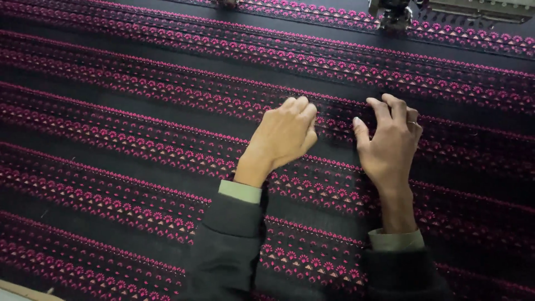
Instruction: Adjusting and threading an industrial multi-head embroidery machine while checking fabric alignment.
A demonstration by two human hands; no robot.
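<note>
Two hands lay on the black fabric [139,106] with its bands of pink embroidery. My left hand [284,136] rested curled, fingertips down, grasping nothing; my right hand [390,145], just beside it, pressed spread fingers, also empty. The embroidery machine head [395,14] stood beyond them.

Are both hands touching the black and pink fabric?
Touching. The head view shows the left hand and right hand pressing their fingers onto the embroidered fabric.
</note>
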